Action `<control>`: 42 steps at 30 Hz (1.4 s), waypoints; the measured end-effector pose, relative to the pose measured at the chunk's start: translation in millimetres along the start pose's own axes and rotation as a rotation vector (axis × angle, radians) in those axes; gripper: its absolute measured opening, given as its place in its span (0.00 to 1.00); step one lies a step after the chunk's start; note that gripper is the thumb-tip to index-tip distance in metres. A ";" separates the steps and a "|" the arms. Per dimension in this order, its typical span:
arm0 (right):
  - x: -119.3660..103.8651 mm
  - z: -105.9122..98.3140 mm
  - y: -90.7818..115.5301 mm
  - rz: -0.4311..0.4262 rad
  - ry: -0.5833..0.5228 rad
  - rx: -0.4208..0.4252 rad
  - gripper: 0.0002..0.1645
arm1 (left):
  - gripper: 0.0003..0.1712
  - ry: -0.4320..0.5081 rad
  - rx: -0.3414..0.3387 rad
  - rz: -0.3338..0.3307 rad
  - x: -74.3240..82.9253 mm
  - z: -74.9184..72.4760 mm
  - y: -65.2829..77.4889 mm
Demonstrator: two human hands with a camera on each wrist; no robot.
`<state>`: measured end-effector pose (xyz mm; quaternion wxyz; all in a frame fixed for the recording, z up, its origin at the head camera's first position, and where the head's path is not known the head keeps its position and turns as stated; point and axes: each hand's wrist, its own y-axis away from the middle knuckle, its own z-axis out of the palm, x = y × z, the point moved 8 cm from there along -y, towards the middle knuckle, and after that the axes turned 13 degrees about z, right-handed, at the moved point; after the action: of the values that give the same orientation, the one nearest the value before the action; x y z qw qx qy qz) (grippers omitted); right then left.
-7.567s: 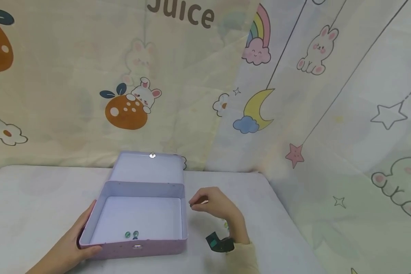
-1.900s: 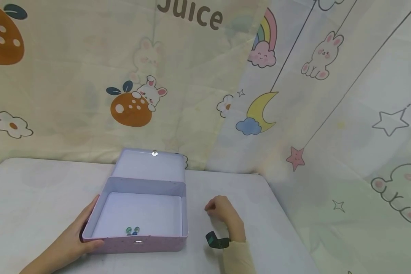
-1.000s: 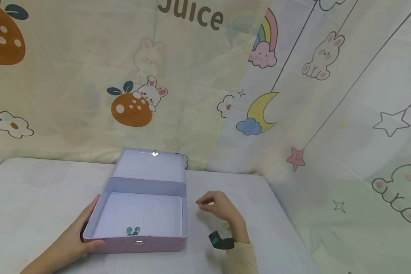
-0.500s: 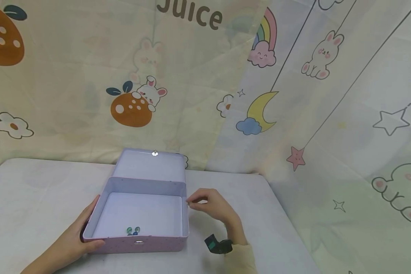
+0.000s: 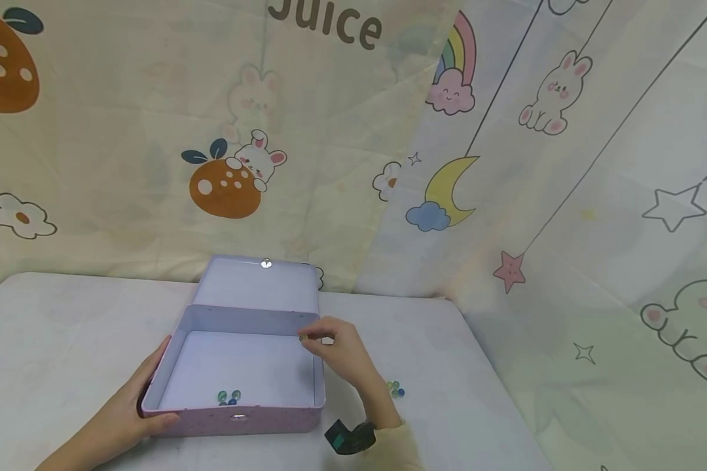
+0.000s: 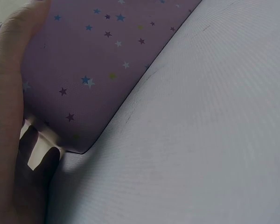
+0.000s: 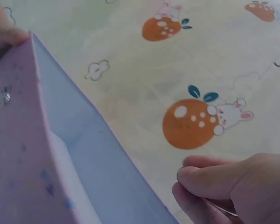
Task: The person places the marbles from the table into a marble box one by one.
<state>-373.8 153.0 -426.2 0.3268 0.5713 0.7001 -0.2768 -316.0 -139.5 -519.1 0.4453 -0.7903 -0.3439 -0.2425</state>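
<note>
A lilac tin box [image 5: 235, 420] with a star print stands on the table, its hinged lid [image 5: 259, 284] tipped back. My left hand [image 5: 120, 409] grips its left front corner, thumb on the front wall; the left wrist view shows the starry side [image 6: 102, 60] there. Inside, near the front wall, lie several green and blue glass marbles [image 5: 235, 395]. My right hand [image 5: 344, 347] is over the box's right wall, thumb and fingertips pinching a small dark marble [image 5: 303, 337], mostly hidden by the fingers. In the right wrist view the pinching fingers [image 7: 210, 182] are beside the rim.
Several green, yellow and blue marbles [image 5: 396, 389] lie on the white table [image 5: 448, 418], right of my right forearm. A printed cloth [image 5: 330, 163] hangs behind the table. A dark wrist camera [image 5: 349, 437] sits on my right wrist.
My right hand dipped to the table on the right, then came up and moved left over the box's right wall with a marble. The left hand keeps its hold on the box.
</note>
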 end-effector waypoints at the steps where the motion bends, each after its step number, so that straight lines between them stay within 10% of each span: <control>1: -1.6 2.1 0.0 0.003 -0.004 0.007 0.11 | 0.63 0.000 -0.001 -0.001 0.2 0.0 0.1; 11: -14.1 29.2 1.7 -0.042 0.082 -0.045 0.10 | 0.62 0.015 -0.006 -0.022 0.5 -0.6 1.6; 28: -28.5 68.6 2.5 -0.227 0.842 0.085 0.06 | 0.62 0.007 -0.009 -0.013 0.5 -2.5 -0.2; 42: -30.2 85.8 11.4 -0.205 0.753 -0.046 0.07 | 0.64 0.000 0.008 0.015 4.1 1.6 -1.9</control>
<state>-346.4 71.2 -457.3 0.0303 0.5527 0.8304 -0.0633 -314.6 -136.0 -516.0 0.4504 -0.7909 -0.3391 -0.2380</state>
